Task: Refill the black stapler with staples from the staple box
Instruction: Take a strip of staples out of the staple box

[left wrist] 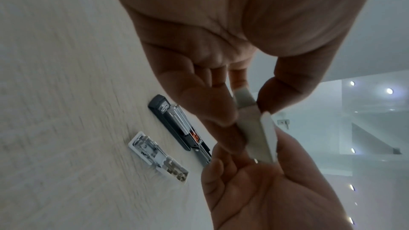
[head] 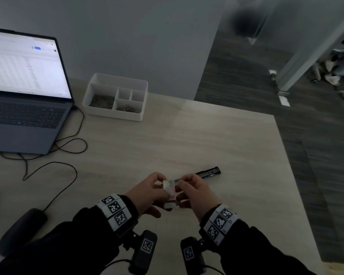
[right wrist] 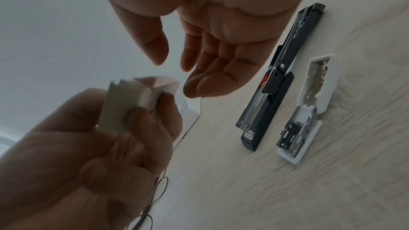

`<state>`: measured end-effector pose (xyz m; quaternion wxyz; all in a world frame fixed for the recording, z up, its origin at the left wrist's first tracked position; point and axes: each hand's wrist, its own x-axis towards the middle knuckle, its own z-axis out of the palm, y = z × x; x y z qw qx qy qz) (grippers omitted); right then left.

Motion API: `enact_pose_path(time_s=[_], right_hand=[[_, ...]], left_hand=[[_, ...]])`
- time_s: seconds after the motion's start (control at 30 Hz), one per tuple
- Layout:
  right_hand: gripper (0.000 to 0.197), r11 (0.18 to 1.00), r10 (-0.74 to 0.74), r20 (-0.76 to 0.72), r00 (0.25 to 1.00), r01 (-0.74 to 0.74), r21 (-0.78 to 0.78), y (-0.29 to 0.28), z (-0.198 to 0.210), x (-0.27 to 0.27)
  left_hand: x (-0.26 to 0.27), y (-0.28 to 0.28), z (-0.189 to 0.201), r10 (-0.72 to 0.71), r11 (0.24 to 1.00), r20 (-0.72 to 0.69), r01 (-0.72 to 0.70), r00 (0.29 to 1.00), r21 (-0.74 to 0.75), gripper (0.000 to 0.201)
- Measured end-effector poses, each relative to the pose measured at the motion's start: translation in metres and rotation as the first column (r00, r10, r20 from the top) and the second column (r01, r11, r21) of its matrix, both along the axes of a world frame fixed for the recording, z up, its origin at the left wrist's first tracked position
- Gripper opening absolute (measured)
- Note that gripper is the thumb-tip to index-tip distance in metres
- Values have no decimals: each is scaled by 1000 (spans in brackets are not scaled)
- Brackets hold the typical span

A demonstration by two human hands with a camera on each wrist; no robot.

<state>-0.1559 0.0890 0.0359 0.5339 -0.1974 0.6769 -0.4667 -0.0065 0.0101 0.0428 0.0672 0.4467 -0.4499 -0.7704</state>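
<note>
left hand (head: 147, 192) pinching small staple box (head: 169, 189) above counter (head: 207, 139), right hand (right wrist: 212, 41) fingers loose at its flap, black stapler (right wrist: 276, 83) lying open behind, mostly hidden in head view, box contents unseen

You are seated at an office desk. The pale wood-grain desk (head: 197, 139) carries an open laptop (head: 26, 100) at 10 o'clock, its lit screen showing a spreadsheet-like grid, with thin black cables (head: 68, 151) trailing from it across the surface. At 11 o'clock a white compartmented organiser tray (head: 115, 116) holds paper clips and small coloured clips. Two staplers lie opened near 12 o'clock: a black stapler (right wrist: 276, 83) and a white stapler (right wrist: 307, 107) just beside it. Behind the desk stands a plain grey wall (head: 137, 40); at 2 o'clock, dark plank flooring (head: 246, 80) runs past a glass partition (head: 310, 52).
</note>
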Motion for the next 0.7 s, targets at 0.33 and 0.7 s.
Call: enact_pose_path(time_s=[0.33, 0.7], right_hand=[[12, 926, 215, -523, 825, -342, -159, 16, -14, 1], [20, 984, 175, -433, 884, -168, 54, 7, -12, 2]], left_hand=[[3, -2, -10, 324, 944, 21, -325, 946, 56, 22], [-3, 1, -9, 399, 916, 6, -398, 917, 55, 20]])
